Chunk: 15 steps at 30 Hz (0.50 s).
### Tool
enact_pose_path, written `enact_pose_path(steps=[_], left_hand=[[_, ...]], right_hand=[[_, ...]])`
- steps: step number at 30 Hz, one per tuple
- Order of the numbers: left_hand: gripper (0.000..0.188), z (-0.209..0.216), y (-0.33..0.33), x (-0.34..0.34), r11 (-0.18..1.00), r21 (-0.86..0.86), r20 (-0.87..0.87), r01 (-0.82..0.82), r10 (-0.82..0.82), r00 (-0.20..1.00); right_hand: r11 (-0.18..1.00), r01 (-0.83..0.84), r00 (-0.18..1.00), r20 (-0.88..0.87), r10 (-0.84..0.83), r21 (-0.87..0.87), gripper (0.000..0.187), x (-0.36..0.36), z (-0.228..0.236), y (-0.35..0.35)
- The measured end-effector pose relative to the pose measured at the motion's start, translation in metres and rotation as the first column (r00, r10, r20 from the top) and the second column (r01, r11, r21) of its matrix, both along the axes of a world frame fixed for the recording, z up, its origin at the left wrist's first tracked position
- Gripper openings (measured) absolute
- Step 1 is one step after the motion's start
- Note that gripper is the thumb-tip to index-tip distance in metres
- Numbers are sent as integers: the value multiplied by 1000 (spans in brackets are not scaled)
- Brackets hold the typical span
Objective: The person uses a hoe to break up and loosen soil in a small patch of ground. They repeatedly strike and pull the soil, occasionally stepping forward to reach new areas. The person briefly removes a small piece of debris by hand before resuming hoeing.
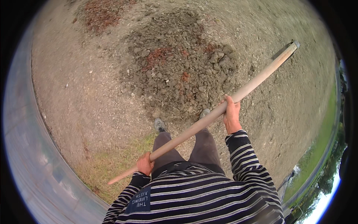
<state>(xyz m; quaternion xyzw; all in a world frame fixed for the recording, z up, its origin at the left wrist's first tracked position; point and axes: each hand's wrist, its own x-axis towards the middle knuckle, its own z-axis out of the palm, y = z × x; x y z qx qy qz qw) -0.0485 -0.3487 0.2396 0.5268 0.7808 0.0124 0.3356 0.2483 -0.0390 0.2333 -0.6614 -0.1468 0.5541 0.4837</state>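
A hoe with a long, pale wooden handle slants across my body, from lower left to upper right. Near the handle's butt end, beside my left hip, my left hand is wrapped round the wood. Farther up the shaft my right hand grips it too, with the thumb over the top. The dark metal hoe head is at the far upper right, seen nearly edge-on and apparently raised off the ground. In front of my feet lies a patch of dark, broken, cloddy soil with reddish-brown material scattered on it.
My shoes stand at the near edge of the loose soil. Another reddish heap lies at the far left. Plastic sheeting runs along the left, with dry grass beside it. Green grass borders the right.
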Motion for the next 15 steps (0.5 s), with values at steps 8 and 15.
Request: enact_pose_path(steps=[8, 15], left_hand=[[40, 13, -60, -22, 654, -751, 375, 93, 307, 875], [41, 52, -169, 23, 682, -726, 215, -86, 344, 914]], right_hand=[[921, -205, 735, 569, 367, -330, 72, -49, -97, -69], [754, -155, 985, -161, 66, -638, 30, -28, -144, -100]])
